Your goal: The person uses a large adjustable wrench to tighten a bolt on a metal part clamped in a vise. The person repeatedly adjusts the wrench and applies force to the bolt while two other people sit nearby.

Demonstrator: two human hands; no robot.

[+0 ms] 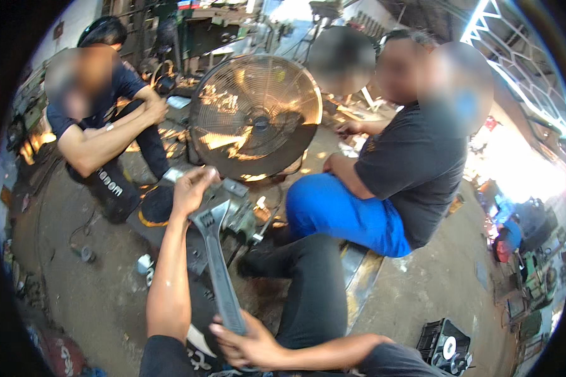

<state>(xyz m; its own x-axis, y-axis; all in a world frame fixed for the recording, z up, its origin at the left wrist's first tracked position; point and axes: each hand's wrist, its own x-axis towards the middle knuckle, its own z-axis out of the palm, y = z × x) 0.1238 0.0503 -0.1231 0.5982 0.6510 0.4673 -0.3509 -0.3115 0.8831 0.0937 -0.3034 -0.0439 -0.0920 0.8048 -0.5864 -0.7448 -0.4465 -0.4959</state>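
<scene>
Viewed remotely through the head camera, I have two seated co-workers ahead: one in a black shirt and blue shorts (415, 157) to the right, one with crossed forearms (116, 132) to the left. Between them and farther back stands a round, caged fan (256, 119). At lower right, a black crate (431, 339) rests on the floor. Near the centre, a grey-green metal assembly (242, 221), apparently a vise, sits low, just beyond the adjustable wrench (217, 267). The wrench stands obliquely, its head up near that assembly and its handle running down toward me. My right hand (251, 344) is wrapped around the handle's lower end; my left hand (192, 190) is above the wrench head, fingers bent together, and I cannot tell whether they pinch anything. I judge the step to be holding and positioning the wrench; any next move calls for a firm right grip and left fingers clear of the head.
</scene>
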